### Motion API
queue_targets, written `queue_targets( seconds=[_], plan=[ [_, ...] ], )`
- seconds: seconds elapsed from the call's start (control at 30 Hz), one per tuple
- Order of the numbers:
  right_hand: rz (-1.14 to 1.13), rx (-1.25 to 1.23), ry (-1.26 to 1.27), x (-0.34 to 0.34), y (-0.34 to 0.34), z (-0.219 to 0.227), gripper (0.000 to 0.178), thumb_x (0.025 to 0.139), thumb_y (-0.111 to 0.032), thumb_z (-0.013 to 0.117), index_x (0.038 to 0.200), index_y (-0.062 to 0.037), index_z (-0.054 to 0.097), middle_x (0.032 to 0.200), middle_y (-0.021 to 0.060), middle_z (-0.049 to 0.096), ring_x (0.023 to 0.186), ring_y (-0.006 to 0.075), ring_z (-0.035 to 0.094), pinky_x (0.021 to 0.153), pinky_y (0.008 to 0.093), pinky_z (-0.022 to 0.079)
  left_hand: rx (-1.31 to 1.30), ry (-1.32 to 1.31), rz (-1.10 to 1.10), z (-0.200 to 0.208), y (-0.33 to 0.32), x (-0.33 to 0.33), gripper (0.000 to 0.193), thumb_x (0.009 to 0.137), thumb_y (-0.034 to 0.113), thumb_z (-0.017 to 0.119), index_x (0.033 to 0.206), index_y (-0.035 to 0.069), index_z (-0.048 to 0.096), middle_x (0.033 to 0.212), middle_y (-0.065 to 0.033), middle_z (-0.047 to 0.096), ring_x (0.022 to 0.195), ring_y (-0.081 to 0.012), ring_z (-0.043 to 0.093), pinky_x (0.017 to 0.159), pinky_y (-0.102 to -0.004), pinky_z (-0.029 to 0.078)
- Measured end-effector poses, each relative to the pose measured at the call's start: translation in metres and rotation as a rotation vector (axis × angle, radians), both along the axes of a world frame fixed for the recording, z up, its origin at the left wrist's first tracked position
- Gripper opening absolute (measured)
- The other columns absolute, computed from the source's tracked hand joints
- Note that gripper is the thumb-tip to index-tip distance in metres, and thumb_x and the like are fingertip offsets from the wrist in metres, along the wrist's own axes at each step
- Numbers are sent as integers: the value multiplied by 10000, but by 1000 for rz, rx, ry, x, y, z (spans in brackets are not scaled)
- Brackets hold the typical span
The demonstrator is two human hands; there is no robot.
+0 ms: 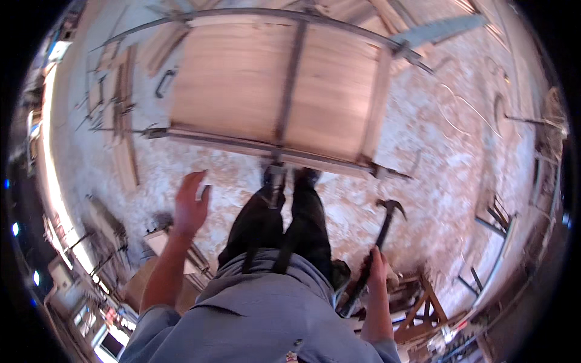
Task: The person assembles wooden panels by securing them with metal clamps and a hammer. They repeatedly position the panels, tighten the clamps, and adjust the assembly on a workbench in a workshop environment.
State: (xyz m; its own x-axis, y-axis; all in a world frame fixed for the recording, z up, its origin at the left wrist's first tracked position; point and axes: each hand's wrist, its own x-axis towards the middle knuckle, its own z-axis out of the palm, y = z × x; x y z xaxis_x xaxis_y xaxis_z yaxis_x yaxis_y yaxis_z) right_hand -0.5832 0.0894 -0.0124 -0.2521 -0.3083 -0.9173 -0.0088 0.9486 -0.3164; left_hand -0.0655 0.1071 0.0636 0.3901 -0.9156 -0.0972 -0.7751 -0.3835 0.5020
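Observation:
My right hand [377, 265] is wrapped round the dark handle of a claw hammer [385, 228], whose head points away from me beside my right leg. Over the floor to the left, my left hand [192, 202] is raised with thumb and fingers apart and nothing in it. In front of my feet lies a wooden panel [236, 78] with a light frame. Long bar clamps run along its far edge and near edge [224, 141], and another bar clamp [293, 78] crosses its middle. Both hands are apart from the panel.
Loose boards [124, 145] and a small C-shaped clamp [164, 83] lie left of the panel. More planks and a bluish board [445, 30] are behind it. A wooden stand [423, 308] is at the lower right. A thin pale cord [463, 112] loops over the dusty floor.

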Motion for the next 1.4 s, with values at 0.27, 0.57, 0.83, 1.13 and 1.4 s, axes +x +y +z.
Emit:
queue_targets(
  seconds=[0.27,0.57,0.83,1.13,1.4],
  plan=[
    [-73,-321,-53,36,15,6,272,901,-340,585,824,-96,494,586,36,499,440,176,497,399,327,435,163,720,174,-30,2,-18,333,882,101,603,1183,-24,536,1026,-129,624,961,-182,620,816,-311,506],
    [-152,-246,34,131,21,18,286,929,-391,532,847,-120,491,589,16,466,426,156,455,375,296,396,390,1264,-80,-60,-38,-51,456,892,248,621,1192,-72,498,993,-130,644,908,-185,625,816,-299,485],
    [-127,-191,-75,183,32,11,290,916,-371,562,824,-99,521,595,14,478,470,140,468,428,274,393,263,1064,-166,-71,-32,-43,608,864,343,638,1267,-71,450,1110,-227,606,1000,-312,621,868,-375,484],
    [-45,-96,-142,229,0,12,289,940,-342,517,835,-72,506,585,42,482,448,174,493,401,309,430,411,1198,-95,-58,-62,-51,548,852,339,651,1207,-42,481,968,-154,644,912,-285,632,765,-361,495],
    [25,-194,-226,227,-14,-15,288,937,-360,501,848,-87,487,578,60,506,407,194,505,364,341,447,195,1860,402,-84,-68,-20,326,902,194,606,1170,19,541,1158,-85,579,1053,-157,561,895,-302,469]
  ],
)
